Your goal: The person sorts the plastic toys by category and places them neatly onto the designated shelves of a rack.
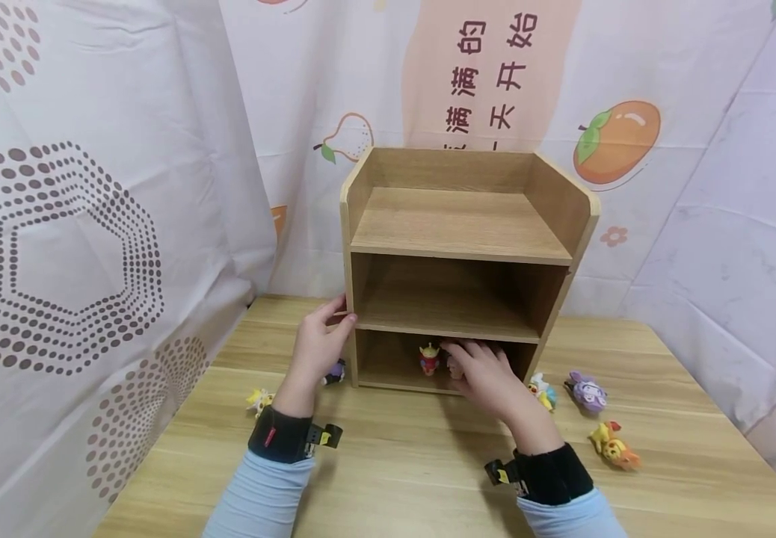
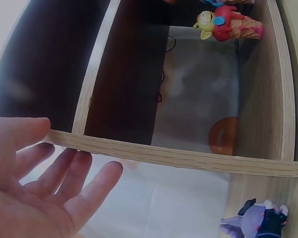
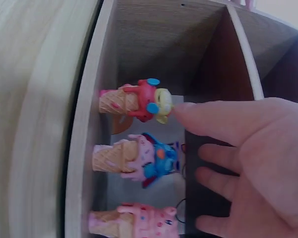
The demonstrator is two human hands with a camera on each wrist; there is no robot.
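A pale wood-grain table bears a light-brown wooden shelf unit with three tiers. The person's left hand is at the unit's left side panel, thumb and fingertips at its edge, the fingers loosely spread. The right hand reaches into the bottom compartment, its fingers relaxed and pinching nothing; whether the thumb touches the nearest figure cannot be told.

In that compartment stand a pink ice-cream-cone figure, a blue-and-pink cone figure and a red cone figure with a yellow head. The work seems partway: these three look placed, while five figures remain on the tabletop: yellow-and-orange, purple-and-white and teal-and-yellow ones to the right, purple-and-black and yellow-and-white ones to the left.

The right wrist view shows all three cone figures in a row, where the head view has the hand covering much of that group. The head view alone shows the three figures right of the unit.
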